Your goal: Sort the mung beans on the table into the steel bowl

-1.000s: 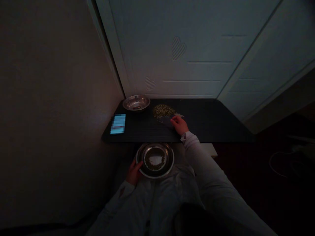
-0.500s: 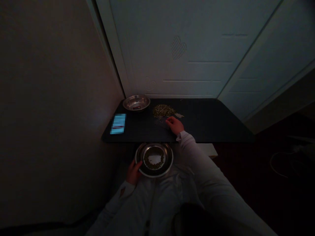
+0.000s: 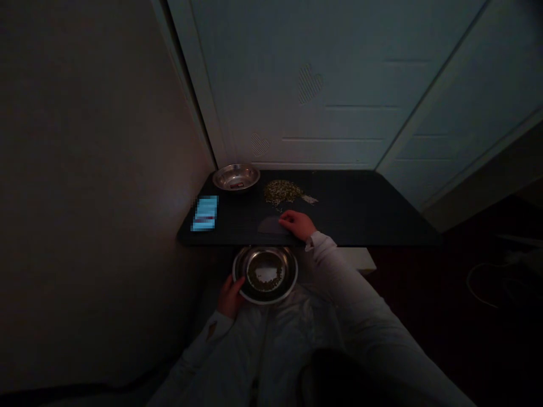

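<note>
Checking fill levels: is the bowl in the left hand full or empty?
Neither: the bowl is partly filled; small greenish grains ring a pale patch on its bottom.

Clock centred on green-brown heap of small grains, atop flat black bench. White panelled door behind, 12 o'clock. Round silver metal bowl on bench, 10. Pixelated blue rectangle, 8. Small pale pile just beside, between 3 and 4. Thin translucent sheet, 7; right hand at its 3. Second round silver metal bowl beyond bench's near edge, 6, green-brown grains inside; left hand at its 8.
</note>
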`<state>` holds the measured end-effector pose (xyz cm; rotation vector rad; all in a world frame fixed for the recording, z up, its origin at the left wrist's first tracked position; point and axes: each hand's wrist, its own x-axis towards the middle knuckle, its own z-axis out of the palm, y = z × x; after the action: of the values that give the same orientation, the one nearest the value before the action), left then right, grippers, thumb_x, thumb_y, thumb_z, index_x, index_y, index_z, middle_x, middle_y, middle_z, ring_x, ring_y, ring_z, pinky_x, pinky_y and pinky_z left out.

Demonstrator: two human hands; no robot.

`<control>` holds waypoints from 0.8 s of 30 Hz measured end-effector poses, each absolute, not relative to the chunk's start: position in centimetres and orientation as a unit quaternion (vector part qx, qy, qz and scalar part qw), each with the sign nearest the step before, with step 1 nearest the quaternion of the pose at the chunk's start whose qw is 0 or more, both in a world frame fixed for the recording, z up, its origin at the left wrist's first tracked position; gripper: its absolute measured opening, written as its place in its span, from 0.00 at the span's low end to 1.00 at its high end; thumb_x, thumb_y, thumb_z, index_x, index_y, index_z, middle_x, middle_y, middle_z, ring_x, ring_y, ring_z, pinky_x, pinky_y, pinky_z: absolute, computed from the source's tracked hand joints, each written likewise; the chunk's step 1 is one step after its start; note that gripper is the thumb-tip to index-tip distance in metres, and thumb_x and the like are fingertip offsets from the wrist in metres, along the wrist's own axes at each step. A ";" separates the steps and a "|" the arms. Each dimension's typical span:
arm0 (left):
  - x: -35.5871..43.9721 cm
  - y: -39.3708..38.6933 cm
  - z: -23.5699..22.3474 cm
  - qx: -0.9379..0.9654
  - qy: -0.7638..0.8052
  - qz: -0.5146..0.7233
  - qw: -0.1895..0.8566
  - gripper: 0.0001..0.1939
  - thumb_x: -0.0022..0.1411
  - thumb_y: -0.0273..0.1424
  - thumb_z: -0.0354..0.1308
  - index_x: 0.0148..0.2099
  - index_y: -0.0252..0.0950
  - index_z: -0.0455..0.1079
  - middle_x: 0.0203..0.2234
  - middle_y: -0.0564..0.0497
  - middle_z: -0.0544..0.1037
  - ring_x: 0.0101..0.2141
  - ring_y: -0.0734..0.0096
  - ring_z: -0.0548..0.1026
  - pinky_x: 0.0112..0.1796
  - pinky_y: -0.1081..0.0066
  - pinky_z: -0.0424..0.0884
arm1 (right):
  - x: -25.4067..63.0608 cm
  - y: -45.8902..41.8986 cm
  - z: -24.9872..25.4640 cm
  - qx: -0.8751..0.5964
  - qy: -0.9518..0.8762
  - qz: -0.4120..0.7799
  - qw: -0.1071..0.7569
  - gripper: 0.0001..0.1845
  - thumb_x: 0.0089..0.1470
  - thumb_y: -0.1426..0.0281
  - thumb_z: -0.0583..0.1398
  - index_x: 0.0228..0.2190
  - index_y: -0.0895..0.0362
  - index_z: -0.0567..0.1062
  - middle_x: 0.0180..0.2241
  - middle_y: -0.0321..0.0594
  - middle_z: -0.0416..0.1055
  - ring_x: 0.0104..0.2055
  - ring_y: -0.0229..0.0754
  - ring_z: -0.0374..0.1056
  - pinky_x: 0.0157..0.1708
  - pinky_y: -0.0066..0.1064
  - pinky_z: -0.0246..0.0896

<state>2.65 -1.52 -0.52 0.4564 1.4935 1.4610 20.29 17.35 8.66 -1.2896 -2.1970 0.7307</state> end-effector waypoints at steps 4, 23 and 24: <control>2.8 -1.5 0.3 0.184 0.610 0.598 0.487 0.14 0.39 0.33 0.59 0.32 0.36 0.70 0.32 0.48 0.74 0.38 0.61 0.70 0.39 0.63 0.65 | 20.4 16.4 8.9 -0.451 -0.815 0.278 0.234 0.13 0.42 0.58 0.55 0.27 0.54 0.71 0.21 0.32 0.67 0.24 0.32 0.60 0.25 0.24 0.50; 2.8 -1.8 1.9 0.228 0.624 0.582 0.469 0.11 0.32 0.19 0.60 0.24 0.35 0.70 0.34 0.47 0.74 0.44 0.59 0.66 0.43 0.65 0.61 | 21.1 15.8 9.0 -0.410 -0.732 0.418 0.348 0.12 0.40 0.61 0.55 0.24 0.58 0.66 0.18 0.30 0.61 0.22 0.30 0.57 0.23 0.23 0.51; 2.8 -1.8 2.1 0.229 0.626 0.580 0.469 0.11 0.31 0.18 0.60 0.23 0.35 0.69 0.33 0.47 0.74 0.44 0.59 0.66 0.44 0.65 0.61 | 21.3 16.0 9.0 -0.425 -0.697 0.417 0.400 0.12 0.40 0.61 0.55 0.24 0.57 0.65 0.18 0.30 0.60 0.21 0.30 0.56 0.23 0.23 0.51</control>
<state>2.80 -1.83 2.12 0.5605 1.5348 1.4222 21.28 15.97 8.95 -1.0751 -1.7642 1.0541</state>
